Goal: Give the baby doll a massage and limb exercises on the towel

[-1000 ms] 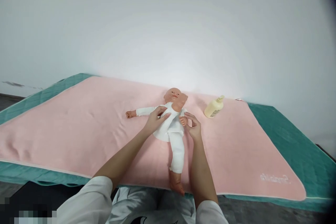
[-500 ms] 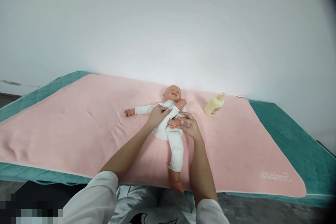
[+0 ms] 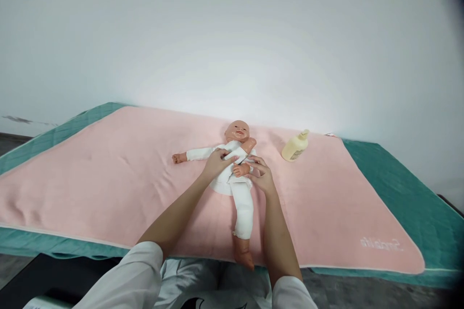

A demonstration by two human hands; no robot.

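A baby doll (image 3: 243, 203) in white clothing lies on its back, its head toward the wall. One of its legs is folded up across the chest, with the bare foot (image 3: 248, 145) close to the chin. The other leg points toward me. My left hand (image 3: 216, 163) grips the white-clad folded leg at its left side, thumb lying across the cloth. On the doll's right side, my right hand (image 3: 262, 175) has its fingers spread against the body, close to the doll's small hand (image 3: 241, 170). The fingertips of my right hand are partly hidden.
A pale yellow pump bottle (image 3: 295, 147) stands to the right of the doll. Under both lies a pink mat (image 3: 108, 178) on a teal quilted cover (image 3: 409, 188). A light wall (image 3: 232, 38) rises behind. Below the front edge at left is a dark surface (image 3: 50, 277).
The view has shifted very slightly. The doll's folded foot has moved a little down and left; both my hands remain almost where they were.
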